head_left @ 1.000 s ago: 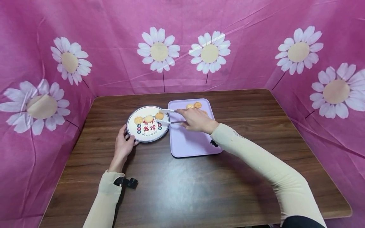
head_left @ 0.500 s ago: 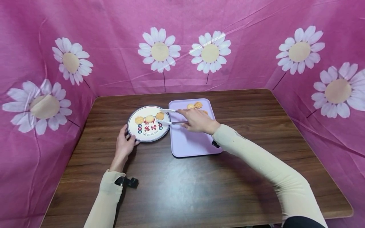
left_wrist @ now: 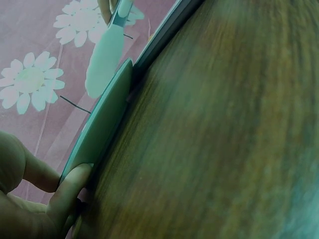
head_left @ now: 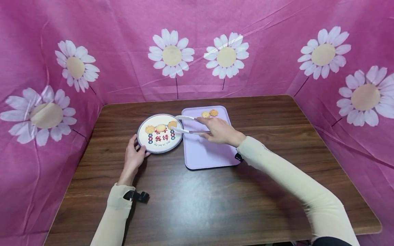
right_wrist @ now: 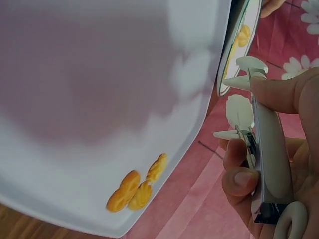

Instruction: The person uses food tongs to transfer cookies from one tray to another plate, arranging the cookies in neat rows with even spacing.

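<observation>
My left hand [head_left: 134, 159] grips the near-left rim of a round white plate [head_left: 159, 119] with red lettering; thumb and fingers pinch its edge in the left wrist view. Three cookies lie in a row on it: a ridged one [head_left: 149, 129], a pale one [head_left: 160, 128] and a round golden one [head_left: 172, 124]. In my right hand [head_left: 222, 132] are food tongs [right_wrist: 271, 159] with white tips and metal handles. Their arms stand spread apart, the tips over the plate's right edge beside the golden cookie, with nothing held between them.
A lilac tray [head_left: 209, 155] stands just right of the plate. Several cookies [right_wrist: 130, 180] lie at its far end, partly hidden by my right hand in the head view. The wooden table [head_left: 264, 191] is bordered by pink flowered cloth [head_left: 197, 20].
My right hand has drawn slightly to the right, and the tong tips have slid back from around the golden cookie. The left hand and plate stay in place.
</observation>
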Tool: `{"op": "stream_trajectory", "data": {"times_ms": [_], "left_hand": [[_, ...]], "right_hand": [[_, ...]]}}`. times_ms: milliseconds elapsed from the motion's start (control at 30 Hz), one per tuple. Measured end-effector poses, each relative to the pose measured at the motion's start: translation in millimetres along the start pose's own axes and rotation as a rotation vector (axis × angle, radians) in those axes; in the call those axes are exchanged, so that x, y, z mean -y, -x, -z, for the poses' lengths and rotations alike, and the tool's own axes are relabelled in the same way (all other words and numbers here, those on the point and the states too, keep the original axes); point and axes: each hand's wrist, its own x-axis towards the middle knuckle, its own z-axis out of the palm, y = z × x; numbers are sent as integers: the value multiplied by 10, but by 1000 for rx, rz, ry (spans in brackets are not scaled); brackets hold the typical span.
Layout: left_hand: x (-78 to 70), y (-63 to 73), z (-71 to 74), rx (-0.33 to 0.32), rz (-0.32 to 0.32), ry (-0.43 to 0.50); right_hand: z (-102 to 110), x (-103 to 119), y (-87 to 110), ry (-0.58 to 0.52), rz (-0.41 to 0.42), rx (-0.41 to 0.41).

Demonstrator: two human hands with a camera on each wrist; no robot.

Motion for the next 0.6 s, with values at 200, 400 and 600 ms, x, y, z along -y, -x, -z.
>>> {"op": "stream_trajectory", "data": {"times_ms": [200, 400, 600], "left_hand": [[-3, -6, 3, 3, 0, -17], [23, -6, 2, 10, -13, 20], [39, -20, -5, 8, -20, 27]], "right_hand": [[22, -138, 106, -4, -38, -27], [46, -279, 186, -13, -110, -55], [62, -406, 251, -3, -169, -75]]}}
